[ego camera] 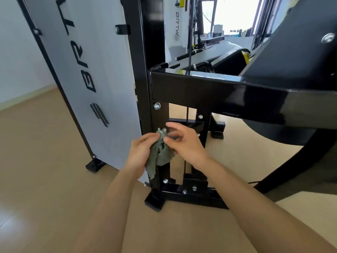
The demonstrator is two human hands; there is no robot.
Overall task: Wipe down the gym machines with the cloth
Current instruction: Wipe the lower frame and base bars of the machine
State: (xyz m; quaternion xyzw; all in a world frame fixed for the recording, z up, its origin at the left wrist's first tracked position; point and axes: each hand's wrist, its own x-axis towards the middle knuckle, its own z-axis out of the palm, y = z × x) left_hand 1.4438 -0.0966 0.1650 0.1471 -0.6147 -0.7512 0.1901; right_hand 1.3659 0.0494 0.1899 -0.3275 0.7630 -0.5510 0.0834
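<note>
Head view: a black gym machine point(200, 90) fills the middle and right, its upright post meeting a crossbeam. A grey lettered panel point(109, 70) stands at its left and a black pad point(295, 52) at far right. In front of the post's lower part, the left hand point(139, 152) grips the bunched green cloth point(161, 152), fingers curled round it. The right hand point(186, 143) has its fingers loosely spread, thumb tip touching the cloth's top.

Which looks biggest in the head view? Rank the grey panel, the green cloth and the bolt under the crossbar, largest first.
1. grey panel
2. green cloth
3. bolt
The gaps are wide, so none is a close call.
</note>
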